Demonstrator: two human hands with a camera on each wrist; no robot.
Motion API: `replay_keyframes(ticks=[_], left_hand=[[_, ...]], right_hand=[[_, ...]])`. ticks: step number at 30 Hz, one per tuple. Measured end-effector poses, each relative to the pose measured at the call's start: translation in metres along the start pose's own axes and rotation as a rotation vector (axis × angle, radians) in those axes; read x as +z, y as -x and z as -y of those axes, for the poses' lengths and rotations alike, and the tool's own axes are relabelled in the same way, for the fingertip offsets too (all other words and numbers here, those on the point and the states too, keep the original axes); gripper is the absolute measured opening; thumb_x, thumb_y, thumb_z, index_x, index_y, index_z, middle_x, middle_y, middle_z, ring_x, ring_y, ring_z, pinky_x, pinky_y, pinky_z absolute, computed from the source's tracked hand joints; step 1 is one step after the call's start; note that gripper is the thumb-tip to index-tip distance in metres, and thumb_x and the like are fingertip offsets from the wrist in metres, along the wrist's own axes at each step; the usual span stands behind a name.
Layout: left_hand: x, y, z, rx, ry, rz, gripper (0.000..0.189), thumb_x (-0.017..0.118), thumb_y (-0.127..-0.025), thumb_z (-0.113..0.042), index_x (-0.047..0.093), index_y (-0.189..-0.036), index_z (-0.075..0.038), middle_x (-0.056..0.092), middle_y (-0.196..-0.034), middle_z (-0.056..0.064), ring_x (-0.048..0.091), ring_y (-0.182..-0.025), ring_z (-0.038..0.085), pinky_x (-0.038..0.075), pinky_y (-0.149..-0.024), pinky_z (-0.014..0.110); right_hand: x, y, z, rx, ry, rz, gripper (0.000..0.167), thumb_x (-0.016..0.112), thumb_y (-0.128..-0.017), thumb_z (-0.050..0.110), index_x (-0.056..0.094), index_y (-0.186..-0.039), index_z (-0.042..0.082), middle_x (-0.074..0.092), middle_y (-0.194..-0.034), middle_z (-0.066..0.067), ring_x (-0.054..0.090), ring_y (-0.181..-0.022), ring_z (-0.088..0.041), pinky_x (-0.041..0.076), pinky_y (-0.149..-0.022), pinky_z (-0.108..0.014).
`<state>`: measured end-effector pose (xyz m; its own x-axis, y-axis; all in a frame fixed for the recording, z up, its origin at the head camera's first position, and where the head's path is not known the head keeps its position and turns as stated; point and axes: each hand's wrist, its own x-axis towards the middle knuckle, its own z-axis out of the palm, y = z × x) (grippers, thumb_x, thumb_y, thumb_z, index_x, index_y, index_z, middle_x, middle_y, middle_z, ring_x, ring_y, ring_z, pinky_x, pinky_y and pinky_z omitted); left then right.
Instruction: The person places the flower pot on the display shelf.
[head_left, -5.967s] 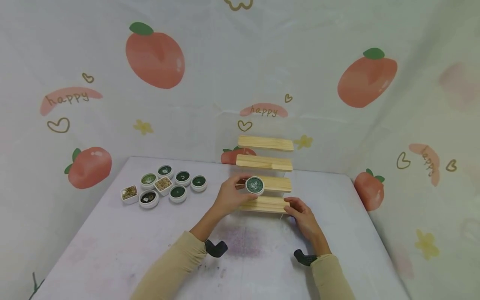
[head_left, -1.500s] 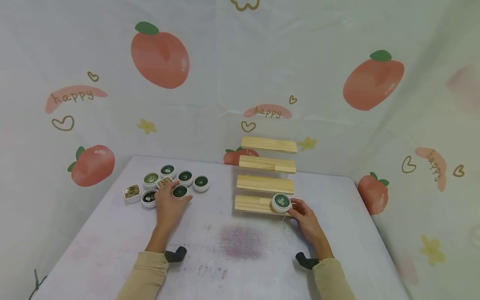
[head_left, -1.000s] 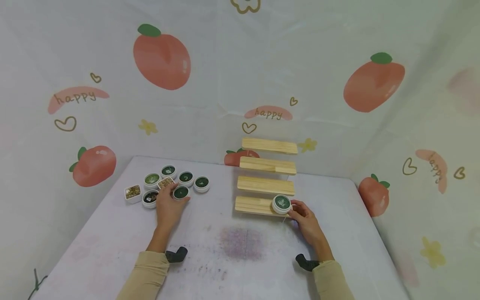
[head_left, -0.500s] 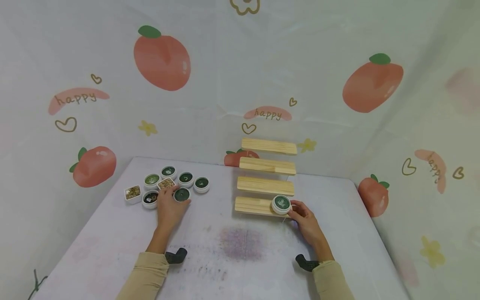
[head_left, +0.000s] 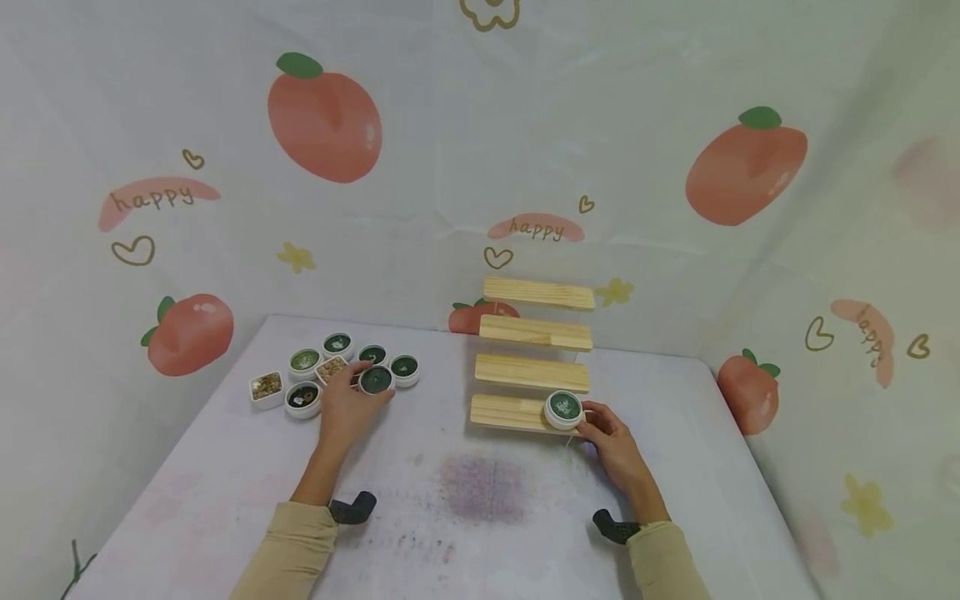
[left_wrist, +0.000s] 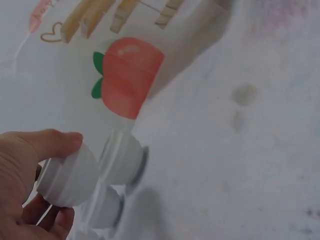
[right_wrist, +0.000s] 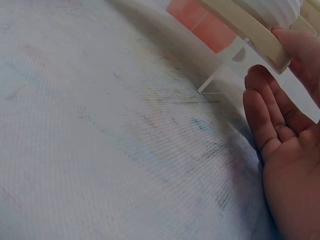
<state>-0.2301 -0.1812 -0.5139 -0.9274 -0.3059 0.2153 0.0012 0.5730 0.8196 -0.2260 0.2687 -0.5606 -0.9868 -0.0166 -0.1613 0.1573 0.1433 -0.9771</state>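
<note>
My left hand (head_left: 347, 415) pinches a small round white pot with a dark green top (head_left: 377, 381) between thumb and fingers. In the left wrist view the pot's white base (left_wrist: 72, 180) is tilted towards the camera, raised beside other pots (left_wrist: 122, 159). A similar green-topped pot (head_left: 564, 408) stands on the right end of the lowest board of a stepped wooden rack (head_left: 506, 411). My right hand (head_left: 617, 442) grips that board's end beside the pot. In the right wrist view the thumb lies at the board's upper side, with the fingertips (right_wrist: 257, 75) close below it.
Several round white pots (head_left: 303, 400) and two square ones with grainy tops (head_left: 266, 387) cluster at the table's back left. The rack's upper boards (head_left: 536, 332) rise towards the printed backdrop (head_left: 427, 167). Clear supports (right_wrist: 215, 72) stand under the lowest board.
Six seconds ago my left hand held a pot before the rack; that pot now stands on the lowest board. Lately the left hand lifted another pot, moving slightly right. The right hand stays put.
</note>
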Motion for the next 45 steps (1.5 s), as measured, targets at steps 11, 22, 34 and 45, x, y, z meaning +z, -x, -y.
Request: replay_keyframes(ticks=[11,22,34,45], left_hand=[[-0.003,0.0,-0.04,0.116,0.133,0.082,0.066,0.092,-0.074,-0.018,0.061,-0.131,-0.003,0.065,-0.129,0.016,0.063,-0.12,0.034,0.052,-0.103,0.047],[0.008,0.007,-0.081,0.258,0.273,0.286,0.062,0.092,-0.072,-0.008,0.067,-0.129,-0.011,0.058,-0.129,0.011,0.062,-0.115,0.024,0.055,-0.103,0.038],[0.046,0.021,-0.103,0.293,0.371,0.377,0.066,0.091,-0.074,-0.01,0.061,-0.133,-0.005,0.062,-0.127,0.012,0.06,-0.121,0.026,0.055,-0.105,0.04],[0.082,0.033,-0.111,0.325,0.36,0.414,0.062,0.092,-0.073,-0.007,0.067,-0.129,-0.01,0.061,-0.124,0.01,0.063,-0.113,0.024,0.057,-0.101,0.037]], right_hand=[[-0.001,0.001,0.002,0.02,0.018,0.011,0.046,0.072,-0.096,0.023,0.055,-0.137,0.012,0.064,-0.112,0.007,0.059,-0.107,-0.008,0.05,-0.091,-0.019],[0.0,0.001,0.003,-0.007,-0.036,0.014,0.035,0.072,-0.095,0.017,0.06,-0.128,0.019,0.065,-0.109,0.009,0.06,-0.105,-0.007,0.05,-0.09,-0.019],[-0.001,0.002,0.0,-0.026,-0.05,0.008,0.032,0.07,-0.096,0.015,0.062,-0.126,0.021,0.066,-0.107,0.011,0.061,-0.103,-0.005,0.05,-0.089,-0.018],[0.002,0.0,-0.002,-0.048,-0.047,-0.006,0.034,0.071,-0.095,0.017,0.061,-0.128,0.017,0.067,-0.107,0.011,0.063,-0.101,-0.006,0.052,-0.087,-0.02]])
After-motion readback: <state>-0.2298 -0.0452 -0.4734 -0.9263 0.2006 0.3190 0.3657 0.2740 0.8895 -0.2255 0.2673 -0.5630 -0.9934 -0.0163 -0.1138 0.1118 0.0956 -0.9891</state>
